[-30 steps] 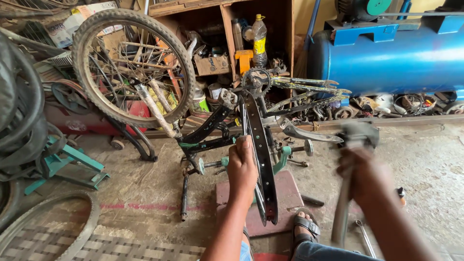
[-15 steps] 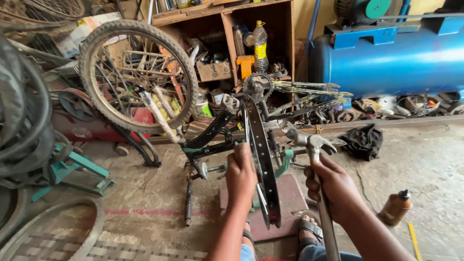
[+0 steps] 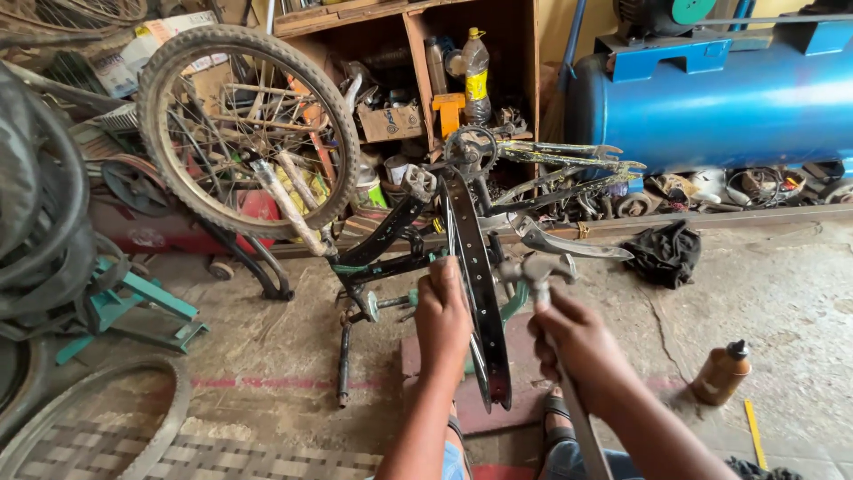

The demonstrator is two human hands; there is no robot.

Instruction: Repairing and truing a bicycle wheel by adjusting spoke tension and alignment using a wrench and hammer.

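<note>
Left grip point(image 3: 442, 322) around rim point(image 3: 475, 284)

Floor point(image 3: 267, 356): bare concrete, cracked and stained, faint red line across the lower middle. Upper centre — open wooden shelf unit point(image 3: 524, 80), compartments crammed with boxes and bottles. Upper right: large blue cylindrical tank point(image 3: 711, 107) lying on its side, clutter of metal parts along its base. Left edge — stacked dark tyres point(image 3: 35, 231). Woven mat point(image 3: 213, 458) at lower left. Even daylight, soft shadows.
</note>
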